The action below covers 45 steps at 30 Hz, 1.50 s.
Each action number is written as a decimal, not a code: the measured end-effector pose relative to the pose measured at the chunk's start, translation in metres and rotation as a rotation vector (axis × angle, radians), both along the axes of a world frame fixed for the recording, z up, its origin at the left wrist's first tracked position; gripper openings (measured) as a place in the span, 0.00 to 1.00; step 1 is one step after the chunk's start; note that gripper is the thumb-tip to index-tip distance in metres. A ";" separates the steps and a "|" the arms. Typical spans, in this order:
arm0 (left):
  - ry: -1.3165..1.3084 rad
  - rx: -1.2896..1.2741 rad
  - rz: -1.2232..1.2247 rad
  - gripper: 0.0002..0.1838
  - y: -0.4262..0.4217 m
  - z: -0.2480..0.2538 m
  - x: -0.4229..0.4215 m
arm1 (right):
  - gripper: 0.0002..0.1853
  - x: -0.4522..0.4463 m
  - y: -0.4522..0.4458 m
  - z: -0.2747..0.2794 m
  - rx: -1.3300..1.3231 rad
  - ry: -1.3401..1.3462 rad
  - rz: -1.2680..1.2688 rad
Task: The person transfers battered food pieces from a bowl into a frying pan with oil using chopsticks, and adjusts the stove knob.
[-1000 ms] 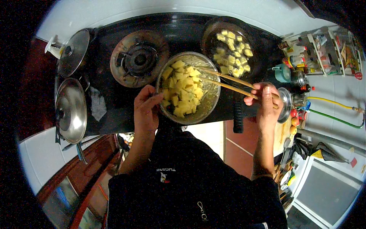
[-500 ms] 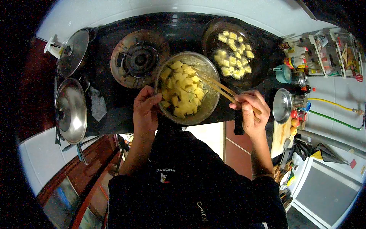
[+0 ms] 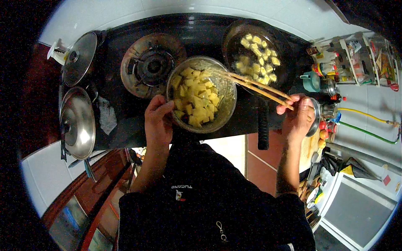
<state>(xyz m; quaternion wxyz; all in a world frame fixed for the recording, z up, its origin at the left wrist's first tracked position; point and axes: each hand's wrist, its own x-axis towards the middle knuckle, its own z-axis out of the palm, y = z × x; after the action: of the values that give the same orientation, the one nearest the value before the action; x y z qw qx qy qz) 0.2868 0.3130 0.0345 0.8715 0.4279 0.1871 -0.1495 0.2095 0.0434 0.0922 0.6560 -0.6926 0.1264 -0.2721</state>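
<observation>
A metal bowl (image 3: pixel 228 102) full of pale yellow chunks (image 3: pixel 196 96), wet as if coated in batter, is in front of me. My left hand (image 3: pixel 159 119) grips the bowl's left side, with its thumb at the rim and the other fingers partly hidden. My right hand (image 3: pixel 298 119) is closed round the thick ends of a pair of wooden chopsticks (image 3: pixel 266 90). Their tips reach over the bowl's upper right part. To the right of the bowl, similar yellow pieces (image 3: pixel 259 52) lie spread in a dark frying pan (image 3: pixel 285 48), whose black handle (image 3: pixel 263 125) points toward me.
A gas burner (image 3: pixel 154 67) with no pan on it lies behind the bowl to the left. Two lids (image 3: pixel 79 134) stand at far left, near a crumpled cloth (image 3: pixel 107 115). On the right are a cutting board (image 3: pixel 309 152), a teal cup (image 3: pixel 310 81) and a rack of bottles (image 3: pixel 328 69).
My right hand has moved right, drawing the chopsticks from deeper among the chunks to the bowl's right side. The bowl and my left hand have shifted slightly left.
</observation>
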 end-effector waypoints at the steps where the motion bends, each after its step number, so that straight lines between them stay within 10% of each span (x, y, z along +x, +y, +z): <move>1: -0.015 -0.019 -0.012 0.08 0.001 -0.001 0.000 | 0.16 0.001 0.000 0.000 -0.009 0.033 0.030; 22: 0.019 -0.001 0.024 0.05 0.010 -0.011 0.006 | 0.19 0.028 -0.016 0.013 0.048 -0.117 -0.145; 35: 0.073 -0.018 0.072 0.08 0.010 -0.007 0.007 | 0.18 0.076 -0.057 -0.075 -0.254 0.104 -0.253; 45: 0.002 -0.025 0.009 0.09 0.017 -0.009 0.006 | 0.18 0.033 0.001 0.038 0.131 -0.030 -0.139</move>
<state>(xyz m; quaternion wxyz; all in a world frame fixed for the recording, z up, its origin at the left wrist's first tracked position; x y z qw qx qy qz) 0.2929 0.3296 0.0257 0.8773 0.4161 0.1879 -0.1480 0.2430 0.0442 0.1301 0.6813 -0.6336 0.1817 -0.3183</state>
